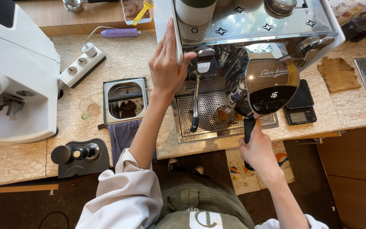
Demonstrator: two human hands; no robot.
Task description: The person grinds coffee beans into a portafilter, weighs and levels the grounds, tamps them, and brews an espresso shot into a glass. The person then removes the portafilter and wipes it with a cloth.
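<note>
My left hand (pixel 166 63) rests on the white left edge of the espresso machine (pixel 250 25), thumb near the steam wand (pixel 195 99), which hangs over the perforated drip tray (pixel 210 106). My right hand (pixel 257 148) grips the black portafilter handle (pixel 248 127), which sticks out from under the shiny group head (pixel 272 80) with its lit display. A glass of brown liquid (pixel 224 114) stands on the drip tray under the group head.
A steel knock box (pixel 125 101) sits left of the machine, above a grey cloth (pixel 123 135). A tamper on a black mat (pixel 79 154), a white grinder (pixel 18 76), a power strip (pixel 82 64), a small scale (pixel 301 106) and a tan cloth (pixel 339 74) share the counter.
</note>
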